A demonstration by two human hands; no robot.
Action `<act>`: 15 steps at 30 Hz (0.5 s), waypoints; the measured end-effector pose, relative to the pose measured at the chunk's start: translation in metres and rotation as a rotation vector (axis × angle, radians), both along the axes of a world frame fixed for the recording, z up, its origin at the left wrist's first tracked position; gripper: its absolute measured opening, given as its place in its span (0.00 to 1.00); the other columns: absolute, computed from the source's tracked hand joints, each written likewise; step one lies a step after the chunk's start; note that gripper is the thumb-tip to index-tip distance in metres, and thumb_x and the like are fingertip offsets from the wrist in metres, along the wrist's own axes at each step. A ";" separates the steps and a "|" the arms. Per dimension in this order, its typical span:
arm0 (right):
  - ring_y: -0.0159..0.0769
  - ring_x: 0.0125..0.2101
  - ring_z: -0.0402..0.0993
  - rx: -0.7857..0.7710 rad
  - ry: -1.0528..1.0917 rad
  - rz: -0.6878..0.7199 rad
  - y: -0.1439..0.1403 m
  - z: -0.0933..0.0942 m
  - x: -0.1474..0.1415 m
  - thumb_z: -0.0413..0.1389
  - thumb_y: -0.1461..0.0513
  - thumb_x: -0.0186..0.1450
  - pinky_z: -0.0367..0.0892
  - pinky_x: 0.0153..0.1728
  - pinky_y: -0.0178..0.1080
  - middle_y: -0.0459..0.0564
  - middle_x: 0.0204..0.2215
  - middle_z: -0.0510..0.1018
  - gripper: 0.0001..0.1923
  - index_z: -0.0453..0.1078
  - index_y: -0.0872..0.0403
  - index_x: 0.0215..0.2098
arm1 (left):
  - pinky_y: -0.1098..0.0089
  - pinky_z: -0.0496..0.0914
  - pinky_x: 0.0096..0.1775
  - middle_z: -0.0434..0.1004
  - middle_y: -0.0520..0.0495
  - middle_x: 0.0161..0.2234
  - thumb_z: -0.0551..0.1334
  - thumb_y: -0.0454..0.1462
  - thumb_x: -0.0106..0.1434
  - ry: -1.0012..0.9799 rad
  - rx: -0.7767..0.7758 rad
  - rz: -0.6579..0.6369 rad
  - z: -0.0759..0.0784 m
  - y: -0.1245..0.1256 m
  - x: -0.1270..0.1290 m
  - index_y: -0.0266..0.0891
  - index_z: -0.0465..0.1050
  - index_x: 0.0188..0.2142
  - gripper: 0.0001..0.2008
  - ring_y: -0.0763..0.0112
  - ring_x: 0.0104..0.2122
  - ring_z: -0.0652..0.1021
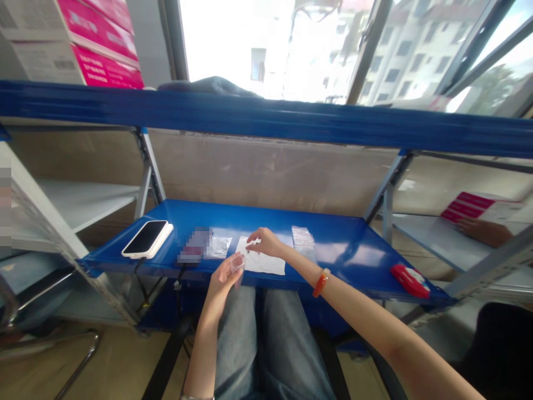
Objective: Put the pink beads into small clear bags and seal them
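Note:
My left hand [222, 276] is closed around a small clear plastic piece [237, 263], perhaps a little box or bag, at the front edge of the blue table [341, 239]. Just to its right, my right hand [267, 243] hovers over a white sheet [266, 265], its fingers bent in a pinch. Small dark specks show by those fingertips, too tiny to name. Left of the sheet lies a clear plastic packet [219, 247]. Beyond my right wrist are silvery-clear plastic bags [303, 240].
A white-cased phone [149, 239] lies at the table's left, with a cable below. A red pouch-like object [411, 280] sits near the right corner. A blue shelf beam [266, 116] crosses above. At the right, another person's hand [483, 230] is by a pink-and-white box [468, 206].

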State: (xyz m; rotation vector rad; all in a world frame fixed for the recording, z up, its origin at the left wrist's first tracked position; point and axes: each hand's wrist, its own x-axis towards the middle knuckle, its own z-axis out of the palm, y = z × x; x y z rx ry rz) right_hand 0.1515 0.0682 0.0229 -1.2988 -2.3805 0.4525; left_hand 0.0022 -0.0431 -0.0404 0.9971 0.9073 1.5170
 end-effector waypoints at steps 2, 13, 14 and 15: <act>0.35 0.34 0.72 0.032 -0.077 -0.031 0.011 -0.014 0.004 0.63 0.57 0.54 0.61 0.35 0.33 0.49 0.29 0.79 0.12 0.78 0.53 0.34 | 0.58 0.62 0.55 0.74 0.38 0.49 0.69 0.42 0.48 0.006 -0.006 -0.007 0.000 0.000 -0.002 0.37 0.71 0.48 0.27 0.52 0.53 0.70; 0.38 0.39 0.69 0.057 -0.117 -0.036 0.022 -0.040 0.003 0.63 0.57 0.53 0.59 0.39 0.36 0.50 0.35 0.78 0.09 0.78 0.50 0.32 | 0.57 0.61 0.56 0.73 0.38 0.50 0.69 0.41 0.50 0.006 0.022 -0.016 -0.003 0.001 -0.006 0.36 0.71 0.49 0.26 0.53 0.53 0.70; 0.39 0.39 0.69 0.070 -0.098 -0.033 0.021 -0.039 0.003 0.63 0.57 0.53 0.59 0.39 0.36 0.50 0.36 0.77 0.08 0.78 0.51 0.31 | 0.57 0.61 0.56 0.73 0.38 0.50 0.69 0.41 0.50 0.008 0.020 -0.019 -0.003 0.001 -0.006 0.36 0.71 0.49 0.26 0.52 0.53 0.70; 0.39 0.40 0.69 0.079 -0.072 -0.025 0.020 -0.039 0.003 0.63 0.58 0.53 0.59 0.39 0.37 0.50 0.35 0.77 0.07 0.78 0.52 0.30 | 0.57 0.61 0.56 0.73 0.38 0.50 0.69 0.41 0.50 0.011 0.018 -0.022 -0.002 0.000 -0.005 0.36 0.71 0.49 0.26 0.52 0.53 0.70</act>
